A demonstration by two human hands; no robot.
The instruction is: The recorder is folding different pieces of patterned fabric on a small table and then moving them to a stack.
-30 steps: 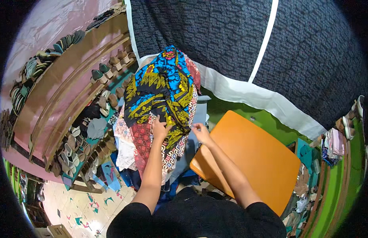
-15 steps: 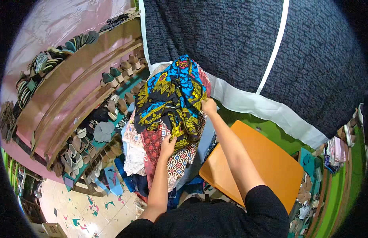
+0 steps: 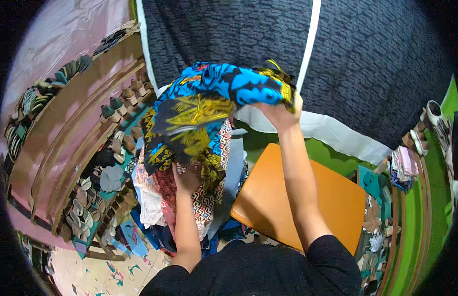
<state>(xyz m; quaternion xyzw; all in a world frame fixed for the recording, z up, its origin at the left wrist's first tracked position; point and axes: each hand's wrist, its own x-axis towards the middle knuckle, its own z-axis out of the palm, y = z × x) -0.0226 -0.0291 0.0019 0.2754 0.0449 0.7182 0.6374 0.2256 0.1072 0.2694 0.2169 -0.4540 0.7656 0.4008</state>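
A blue, black and yellow patterned cloth (image 3: 253,89) is stretched upward in folds over a heap of other fabrics. My right hand (image 3: 283,116) is closed on its raised right end, in front of the dark curtain. Low at the front of the same cloth, my left hand (image 3: 187,178) has its fingers partly tucked under the folds, apparently gripping them. Beneath lie a dark red patterned cloth (image 3: 168,190), a white, brown and red geometric cloth (image 3: 203,212) and a pale floral cloth (image 3: 151,204). Part of the lifted cloth is smeared by motion.
An orange tabletop (image 3: 308,197) stands to the right of the heap. Shelves (image 3: 83,135) with rows of shoes and soles curve along the left. A dark curtain (image 3: 357,74) with white bands hangs ahead. Coloured scraps litter the tiled floor (image 3: 91,269). Folded pink cloths (image 3: 405,165) sit at right.
My right hand has swung up and to the right, lifting one end of the blue, black and yellow cloth off the heap. My left hand stays low at its front. The view has shifted slightly.
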